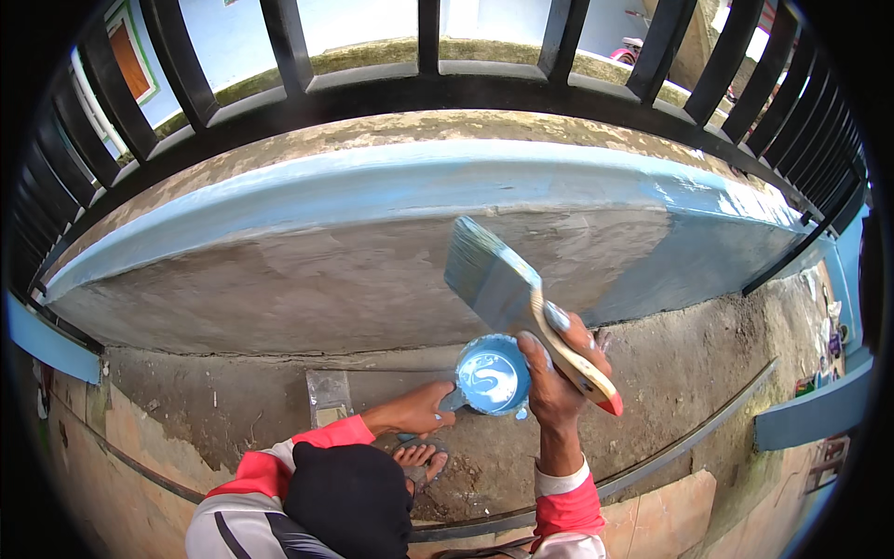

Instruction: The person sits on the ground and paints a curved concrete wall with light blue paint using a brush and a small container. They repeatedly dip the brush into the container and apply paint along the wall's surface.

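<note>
My right hand [557,377] grips the wooden handle of a wide paintbrush [507,279]. Its bristles, coated in light blue, point up and left in front of the low wall [372,270]. Just below the brush is a small blue paint pot [470,349] with light blue and white paint inside. My left hand [424,410] is closed around the pot's side handle [453,401]. Blue paint marks some of my right fingertips. Light blue covers the wall's top ledge and its right part, while the middle and left of its face look grey-brown.
Black railing [428,90] runs along the top of the wall. A flat grey-white piece [328,396] lies on the dirt ground left of the pot. My sandalled foot [424,461] is below my left hand. A long narrow strip [689,430] crosses the ground at right, near a blue post [805,410].
</note>
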`<state>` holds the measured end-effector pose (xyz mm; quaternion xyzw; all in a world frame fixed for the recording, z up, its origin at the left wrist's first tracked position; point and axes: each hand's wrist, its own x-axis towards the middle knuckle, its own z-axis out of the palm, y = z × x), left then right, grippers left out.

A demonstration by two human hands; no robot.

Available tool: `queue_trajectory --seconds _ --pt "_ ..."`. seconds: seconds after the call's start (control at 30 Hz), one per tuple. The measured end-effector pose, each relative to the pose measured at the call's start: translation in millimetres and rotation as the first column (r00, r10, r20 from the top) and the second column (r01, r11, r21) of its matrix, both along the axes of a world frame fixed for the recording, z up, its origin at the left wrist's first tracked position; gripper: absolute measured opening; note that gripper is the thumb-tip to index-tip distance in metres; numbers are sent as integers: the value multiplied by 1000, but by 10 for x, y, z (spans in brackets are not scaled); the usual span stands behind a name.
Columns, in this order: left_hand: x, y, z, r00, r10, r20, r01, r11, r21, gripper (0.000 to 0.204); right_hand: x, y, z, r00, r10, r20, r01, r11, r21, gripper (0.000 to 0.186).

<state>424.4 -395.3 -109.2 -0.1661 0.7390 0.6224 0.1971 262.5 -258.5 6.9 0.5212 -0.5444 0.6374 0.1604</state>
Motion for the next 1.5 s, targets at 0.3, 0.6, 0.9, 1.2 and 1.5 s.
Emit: queue_trajectory --seconds 0.3,0.6,0.9,1.2,1.5 --pt "38 16 -198 994 62 88 -71 992 104 43 -917 467 -29 868 -284 407 351 931 -100 35" --pt "61 29 -82 989 78 122 -89 992 88 50 -1153 804 171 772 -529 354 616 760 -207 30" --pt "59 53 -175 986 80 143 -96 990 108 53 -317 270 56 777 -551 -305 573 819 -20 33" --pt "134 37 -463 998 53 33 -57 990 129 56 375 -203 138 1000 3 21 -2 999 -34 44" --pt "185 0 -372 989 81 123 -95 989 117 62 -757 417 16 838 -449 309 489 870 -62 33"
